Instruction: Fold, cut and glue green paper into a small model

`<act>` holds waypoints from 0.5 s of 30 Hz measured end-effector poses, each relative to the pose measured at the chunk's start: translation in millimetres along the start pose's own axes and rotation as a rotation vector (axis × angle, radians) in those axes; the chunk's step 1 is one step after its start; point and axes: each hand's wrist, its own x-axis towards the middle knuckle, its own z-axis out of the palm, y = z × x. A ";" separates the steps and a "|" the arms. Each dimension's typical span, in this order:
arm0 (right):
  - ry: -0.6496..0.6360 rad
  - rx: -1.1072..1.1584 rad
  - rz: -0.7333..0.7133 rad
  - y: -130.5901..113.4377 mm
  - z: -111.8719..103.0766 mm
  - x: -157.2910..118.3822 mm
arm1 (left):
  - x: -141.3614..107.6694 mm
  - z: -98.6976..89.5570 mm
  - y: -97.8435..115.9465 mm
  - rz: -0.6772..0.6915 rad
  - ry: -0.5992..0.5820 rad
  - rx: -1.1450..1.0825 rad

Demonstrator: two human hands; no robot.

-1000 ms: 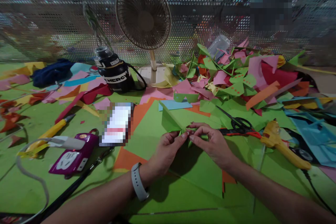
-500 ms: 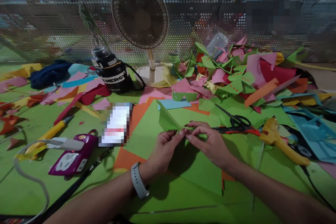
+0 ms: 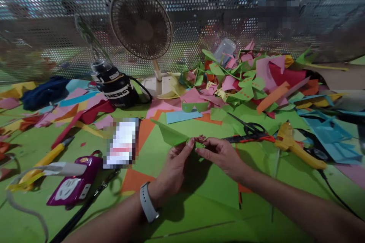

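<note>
Between my two hands is a folded piece of green paper (image 3: 171,132), its long pointed part sticking up to the left. My left hand (image 3: 175,165), with a watch (image 3: 148,202) on the wrist, pinches the paper between thumb and fingers. The fingertips of my right hand (image 3: 224,156) close on the paper's small right end; part of that end is hidden behind them. Below my hands lie green sheets (image 3: 219,182) over orange sheets (image 3: 137,180). Just right of my right hand are black-handled scissors (image 3: 253,130).
A yellow glue gun (image 3: 298,146) lies at the right, its cord trailing. At the left are a phone (image 3: 122,142), a purple power strip (image 3: 75,182) and a yellow cutter (image 3: 47,159). Behind stand a black bottle (image 3: 116,87), a fan (image 3: 142,24) and heaped paper scraps (image 3: 236,83).
The folded green paper has tilted, its point dropping and swinging left. My right fingers have drawn in closer round its right end. The whole view has shifted slightly.
</note>
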 end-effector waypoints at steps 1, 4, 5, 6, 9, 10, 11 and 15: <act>0.012 0.001 -0.020 1.6 0.5 0.1 | -0.2 -0.1 -0.4 -0.001 -0.004 -0.005; 0.028 0.015 -0.063 2.1 0.6 0.1 | 0.1 -1.0 -0.3 -0.026 0.018 -0.011; 0.031 0.021 -0.067 1.1 0.5 0.1 | 0.3 -1.5 0.0 -0.034 0.037 -0.013; 0.031 0.028 -0.067 -0.4 0.5 0.1 | 0.5 -2.0 0.2 -0.041 0.054 -0.013; 0.022 0.068 -0.034 -4.8 0.8 0.1 | 0.9 -2.8 0.4 -0.043 0.069 -0.009; 0.013 0.088 -0.019 -5.7 0.8 0.1 | 0.9 -2.8 0.3 -0.042 0.057 -0.006; 0.005 0.110 -0.005 -6.2 0.8 0.0 | 1.0 -2.7 0.1 -0.043 0.040 -0.003; -0.002 0.115 0.035 -5.9 -0.2 -0.6 | 1.2 -2.2 -0.7 -0.052 0.054 -0.027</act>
